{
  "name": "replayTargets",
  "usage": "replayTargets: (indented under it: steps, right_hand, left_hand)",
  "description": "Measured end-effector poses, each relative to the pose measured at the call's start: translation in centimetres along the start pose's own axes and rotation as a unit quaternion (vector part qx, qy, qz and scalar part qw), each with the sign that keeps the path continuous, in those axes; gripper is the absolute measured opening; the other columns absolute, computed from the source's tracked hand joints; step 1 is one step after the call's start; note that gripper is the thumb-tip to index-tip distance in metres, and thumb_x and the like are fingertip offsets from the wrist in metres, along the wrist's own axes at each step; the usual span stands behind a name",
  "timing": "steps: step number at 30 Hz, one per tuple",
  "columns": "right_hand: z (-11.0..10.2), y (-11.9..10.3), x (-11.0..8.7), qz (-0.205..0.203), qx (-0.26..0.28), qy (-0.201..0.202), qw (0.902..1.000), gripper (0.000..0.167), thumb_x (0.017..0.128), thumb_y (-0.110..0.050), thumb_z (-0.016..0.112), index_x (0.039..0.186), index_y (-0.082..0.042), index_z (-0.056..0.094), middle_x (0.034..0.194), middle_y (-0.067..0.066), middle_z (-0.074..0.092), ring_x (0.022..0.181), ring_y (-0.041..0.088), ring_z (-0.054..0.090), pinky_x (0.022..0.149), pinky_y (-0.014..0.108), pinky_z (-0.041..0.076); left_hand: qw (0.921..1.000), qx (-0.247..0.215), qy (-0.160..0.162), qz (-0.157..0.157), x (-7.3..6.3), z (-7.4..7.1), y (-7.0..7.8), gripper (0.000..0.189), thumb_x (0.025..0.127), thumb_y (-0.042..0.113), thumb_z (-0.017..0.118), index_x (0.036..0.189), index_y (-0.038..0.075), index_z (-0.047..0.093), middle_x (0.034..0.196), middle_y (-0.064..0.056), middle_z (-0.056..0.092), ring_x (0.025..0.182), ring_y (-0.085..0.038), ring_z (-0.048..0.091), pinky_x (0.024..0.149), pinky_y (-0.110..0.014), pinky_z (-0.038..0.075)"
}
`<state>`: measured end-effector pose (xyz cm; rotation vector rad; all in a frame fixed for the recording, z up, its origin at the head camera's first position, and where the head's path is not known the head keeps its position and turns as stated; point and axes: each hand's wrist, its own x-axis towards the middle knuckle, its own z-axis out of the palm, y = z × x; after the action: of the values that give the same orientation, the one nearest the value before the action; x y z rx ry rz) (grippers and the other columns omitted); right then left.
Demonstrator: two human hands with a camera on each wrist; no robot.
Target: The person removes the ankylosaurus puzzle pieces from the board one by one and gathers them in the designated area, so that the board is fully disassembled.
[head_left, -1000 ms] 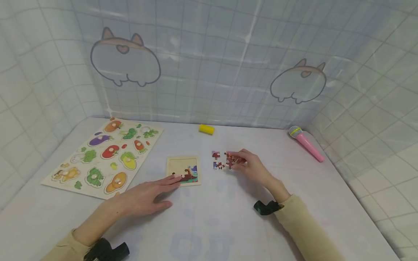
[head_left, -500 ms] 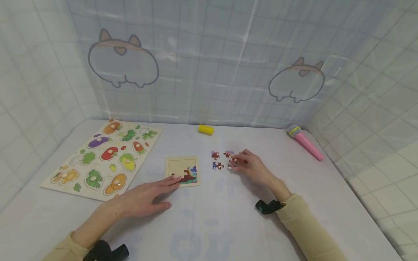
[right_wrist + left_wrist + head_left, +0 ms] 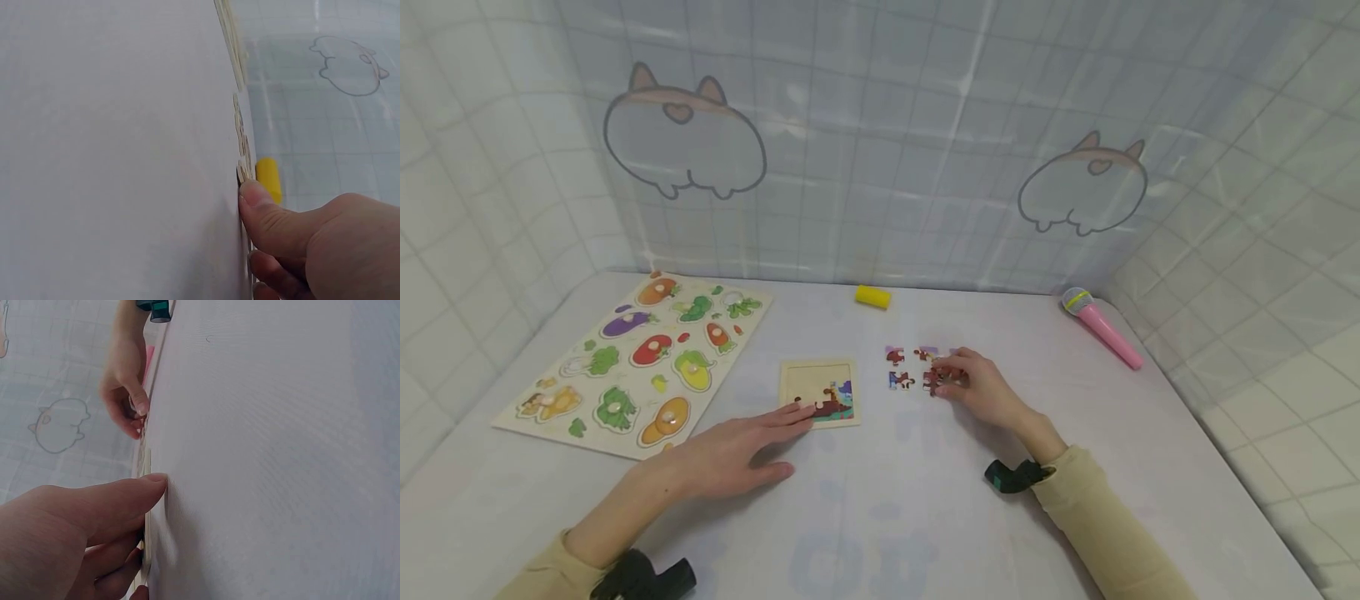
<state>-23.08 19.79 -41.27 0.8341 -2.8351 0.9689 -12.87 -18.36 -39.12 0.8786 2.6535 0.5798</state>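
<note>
My left hand (image 3: 733, 458) lies with its fingers extended over the lower left of a small square wooden puzzle tray (image 3: 820, 364). A few fitted pieces with a brown animal picture (image 3: 835, 404) show in the tray's lower right; the fingers hide part of it. To the right of the tray, my right hand (image 3: 985, 387) pinches a reddish-brown jigsaw piece (image 3: 931, 382) between thumb and fingers, low at the table. Loose jigsaw pieces lie beside it: one at the back left (image 3: 894, 357), another at the front left (image 3: 901, 381), and one behind (image 3: 927, 353). More are partly hidden under the right fingers.
On the left lies a large vegetable knob-puzzle board (image 3: 625, 392). A yellow cylinder (image 3: 873, 297) rests at the back middle, and a pink toy microphone (image 3: 1105, 332) at the back right. Tile-patterned curtains (image 3: 880, 150) enclose the table's back and sides.
The right hand has shifted slightly right, and the jigsaw piece at its fingertips has moved a little away from the piece behind. The left hand stays on the tray.
</note>
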Motion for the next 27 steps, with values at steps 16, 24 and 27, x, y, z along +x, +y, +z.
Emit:
replayTargets:
  steps: [16, 24, 27]
  right_hand:
    - [0.0, -0.1, 0.1, 0.015, 0.009, -0.012, 0.9998, 0.036, 0.089, -0.013, 0.076, 0.123, -0.004, 0.069, 0.104, 0.006, 0.063, 0.097, 0.021, 0.060, 0.084, 0.036, 0.053]
    - [0.0, -0.2, 0.1, 0.023, 0.006, -0.016, 0.9996, 0.036, 0.090, -0.014, 0.075, 0.125, -0.004, 0.068, 0.107, 0.006, 0.062, 0.098, 0.021, 0.059, 0.085, 0.037, 0.052]
    - [0.0, -0.2, 0.1, 0.025, 0.004, -0.018, 0.9995, 0.036, 0.091, -0.013, 0.074, 0.125, -0.003, 0.068, 0.107, 0.006, 0.062, 0.097, 0.021, 0.058, 0.084, 0.036, 0.051]
  left_hand:
    - [0.9997, 0.008, 0.021, -0.005, 0.0, 0.0, 0.1, 0.057, 0.096, 0.038, 0.065, 0.148, 0.019, 0.051, 0.161, 0.006, 0.036, 0.148, -0.025, 0.034, 0.113, -0.052, 0.038]
    - [0.9966, 0.056, 0.061, 0.000, 0.7, 1.4, 0.6, 0.056, 0.099, 0.048, 0.058, 0.147, 0.022, 0.051, 0.154, -0.001, 0.044, 0.142, -0.028, 0.041, 0.110, -0.050, 0.043]
    - [0.9961, 0.066, 0.059, -0.009, 0.9, 1.9, 0.9, 0.060, 0.099, 0.055, 0.053, 0.150, 0.024, 0.047, 0.154, -0.001, 0.040, 0.141, -0.028, 0.039, 0.111, -0.049, 0.043]
